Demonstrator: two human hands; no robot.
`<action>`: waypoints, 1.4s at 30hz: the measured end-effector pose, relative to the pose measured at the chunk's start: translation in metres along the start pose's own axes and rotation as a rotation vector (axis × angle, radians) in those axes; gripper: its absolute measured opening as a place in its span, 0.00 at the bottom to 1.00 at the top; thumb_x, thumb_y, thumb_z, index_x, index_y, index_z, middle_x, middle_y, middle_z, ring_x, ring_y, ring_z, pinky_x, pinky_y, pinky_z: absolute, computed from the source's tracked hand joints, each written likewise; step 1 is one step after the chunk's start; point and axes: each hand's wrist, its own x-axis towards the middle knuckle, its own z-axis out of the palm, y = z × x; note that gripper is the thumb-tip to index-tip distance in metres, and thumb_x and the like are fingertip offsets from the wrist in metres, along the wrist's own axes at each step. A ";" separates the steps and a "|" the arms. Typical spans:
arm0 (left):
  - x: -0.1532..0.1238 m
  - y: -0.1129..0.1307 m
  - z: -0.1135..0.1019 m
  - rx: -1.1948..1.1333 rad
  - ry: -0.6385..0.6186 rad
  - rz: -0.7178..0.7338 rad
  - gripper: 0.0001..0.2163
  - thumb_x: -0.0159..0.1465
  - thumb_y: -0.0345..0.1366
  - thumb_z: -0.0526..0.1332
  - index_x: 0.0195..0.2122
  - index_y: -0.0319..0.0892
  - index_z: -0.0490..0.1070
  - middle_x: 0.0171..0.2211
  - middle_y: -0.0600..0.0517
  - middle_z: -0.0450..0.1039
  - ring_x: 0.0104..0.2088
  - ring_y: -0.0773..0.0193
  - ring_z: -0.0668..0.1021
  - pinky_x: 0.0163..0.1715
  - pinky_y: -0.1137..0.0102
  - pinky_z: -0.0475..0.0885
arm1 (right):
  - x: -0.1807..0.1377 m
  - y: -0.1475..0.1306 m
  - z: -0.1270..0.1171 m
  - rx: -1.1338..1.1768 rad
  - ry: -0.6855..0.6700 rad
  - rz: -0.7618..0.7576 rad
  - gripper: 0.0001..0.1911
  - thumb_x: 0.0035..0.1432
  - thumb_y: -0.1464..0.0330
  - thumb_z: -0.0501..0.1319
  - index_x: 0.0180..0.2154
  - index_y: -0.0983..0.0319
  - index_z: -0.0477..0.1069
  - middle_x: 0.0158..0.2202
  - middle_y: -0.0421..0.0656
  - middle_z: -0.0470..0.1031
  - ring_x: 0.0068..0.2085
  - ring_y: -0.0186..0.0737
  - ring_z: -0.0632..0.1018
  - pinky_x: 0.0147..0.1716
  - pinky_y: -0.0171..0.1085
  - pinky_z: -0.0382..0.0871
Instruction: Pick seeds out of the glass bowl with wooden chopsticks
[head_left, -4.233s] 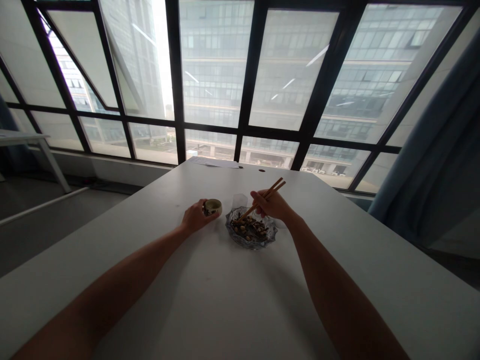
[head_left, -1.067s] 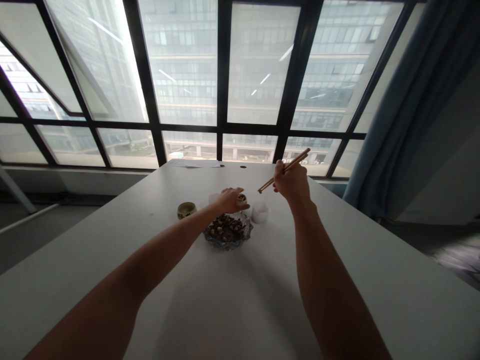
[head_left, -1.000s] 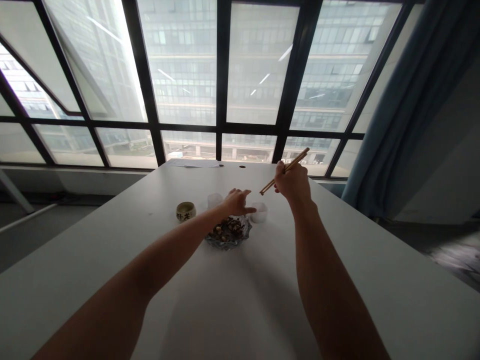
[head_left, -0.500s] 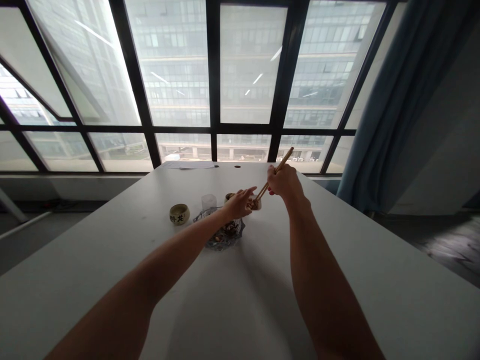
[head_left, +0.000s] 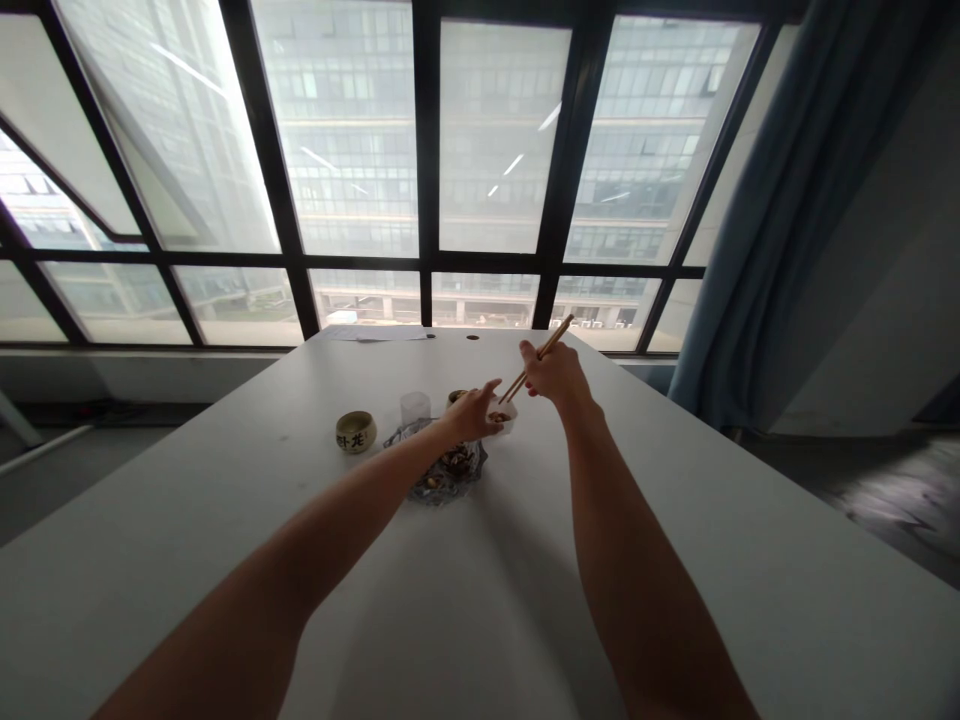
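Note:
My right hand (head_left: 553, 372) is closed on a pair of wooden chopsticks (head_left: 537, 357), whose tips point down into a small white cup (head_left: 504, 418). Beside that cup my left hand (head_left: 474, 412) grips its near side, with the index finger stretched out over the rim. A glass dish (head_left: 442, 472) of mixed nuts lies just under my left wrist. To the left stand a clear small cup (head_left: 415, 407) and a green ceramic cup (head_left: 355, 432) with dark characters. Another small cup is mostly hidden behind my left hand.
Everything rests on a white table (head_left: 480, 600) that runs to a large black-framed window (head_left: 424, 200). Paper sheets (head_left: 375, 335) lie at the table's far edge. A blue curtain (head_left: 787, 200) hangs at the right. Grey floor lies on both sides.
My left hand left the green cup, crossed over the dish and took the white cup. My right hand lifted the chopsticks off the dish, then lowered their tips into that cup.

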 end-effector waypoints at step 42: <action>-0.173 -0.144 -0.054 -0.519 0.393 -0.611 0.41 0.57 0.64 0.60 0.63 0.40 0.59 0.52 0.39 0.76 0.48 0.50 0.81 0.51 0.56 0.75 | -0.095 0.058 0.074 0.516 -0.253 -0.231 0.29 0.63 0.43 0.53 0.25 0.59 0.73 0.17 0.42 0.72 0.17 0.37 0.70 0.16 0.36 0.66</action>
